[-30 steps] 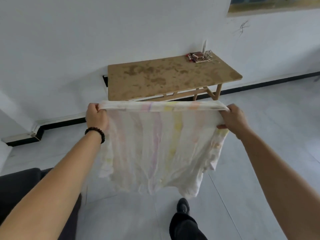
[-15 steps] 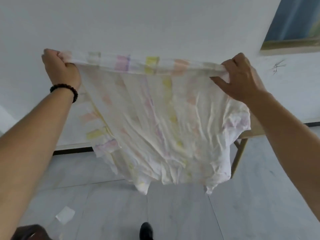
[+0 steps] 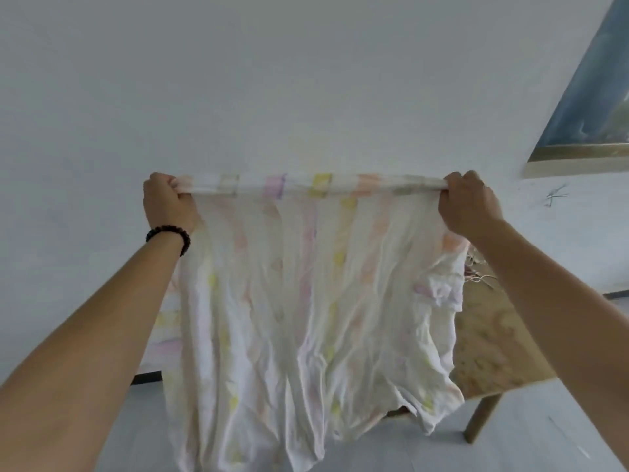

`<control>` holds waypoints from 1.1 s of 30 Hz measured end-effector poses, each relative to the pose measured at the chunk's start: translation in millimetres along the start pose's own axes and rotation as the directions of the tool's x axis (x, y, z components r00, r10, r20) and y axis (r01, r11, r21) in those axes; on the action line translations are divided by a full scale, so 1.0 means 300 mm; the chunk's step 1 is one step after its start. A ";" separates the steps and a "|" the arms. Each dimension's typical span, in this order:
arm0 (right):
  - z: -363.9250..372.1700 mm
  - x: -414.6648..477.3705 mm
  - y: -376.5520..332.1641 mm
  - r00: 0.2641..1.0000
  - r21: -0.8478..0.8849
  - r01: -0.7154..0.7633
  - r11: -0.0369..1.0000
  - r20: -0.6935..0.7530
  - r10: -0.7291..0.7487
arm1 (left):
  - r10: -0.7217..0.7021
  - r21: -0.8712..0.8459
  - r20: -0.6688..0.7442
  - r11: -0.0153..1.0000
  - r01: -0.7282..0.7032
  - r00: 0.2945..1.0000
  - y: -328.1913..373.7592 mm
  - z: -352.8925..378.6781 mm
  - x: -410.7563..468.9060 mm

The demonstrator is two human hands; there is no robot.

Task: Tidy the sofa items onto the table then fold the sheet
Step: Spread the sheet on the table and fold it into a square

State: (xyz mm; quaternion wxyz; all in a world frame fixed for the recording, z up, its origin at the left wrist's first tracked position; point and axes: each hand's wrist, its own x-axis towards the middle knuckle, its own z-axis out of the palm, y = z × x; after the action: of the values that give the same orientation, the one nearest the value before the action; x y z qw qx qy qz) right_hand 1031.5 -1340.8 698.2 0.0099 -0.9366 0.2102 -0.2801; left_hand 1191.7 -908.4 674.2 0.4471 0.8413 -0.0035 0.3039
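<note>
L hand is clutching the sheet at its top-L corner, fingers curled right round the bunched edge, so that grip is fully closed on cloth. A bead bracelet is sitting on that wrist. Vs 0.5 s ago this hand is sitting lower in view and nearer centre.

The sheet is hanging between both hands in front of the wall. Its top edge is being pulled taut and is now level, w/ pastel checks along it. The rest is draping down crumpled, flatter than 0.5 s ago.

R hand is holding the top-R corner, fingers curled over the edge, grip closed on cloth. It's also lower than before.

The tabletop is showing behind the sheet's R side, much more of it than 0.5 s ago. Thin cords are lying at its far edge. Can't tell if the hem is touching it. One leg is standing on the floor. A picture is hanging top R.
</note>
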 end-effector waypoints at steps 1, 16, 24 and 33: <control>0.077 0.005 0.006 0.998 -0.015 -0.024 1.000 0.064 0.025 | -0.042 0.028 0.040 0.999 0.041 0.998 -0.047 0.058 0.010; 1.162 -0.151 0.198 0.242 -0.020 -0.750 0.661 0.922 0.303 | -0.752 0.805 0.405 0.563 0.189 0.520 -0.641 0.637 -0.397; 1.387 0.109 0.194 0.361 0.247 -0.898 0.365 0.887 0.288 | -0.880 0.649 0.406 0.467 0.601 0.246 -0.649 0.868 -0.292; 1.190 0.736 0.087 0.821 0.644 -0.558 0.524 0.520 0.236 | -0.693 -0.149 0.091 0.701 0.697 0.716 -0.396 0.883 0.324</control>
State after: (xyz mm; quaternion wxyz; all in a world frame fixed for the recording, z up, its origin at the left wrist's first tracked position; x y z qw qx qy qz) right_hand 1376.7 -1488.2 508.6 0.5147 -0.7978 0.2753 -0.1508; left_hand 1438.4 -1011.2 525.1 0.5993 0.7427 0.2814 0.0998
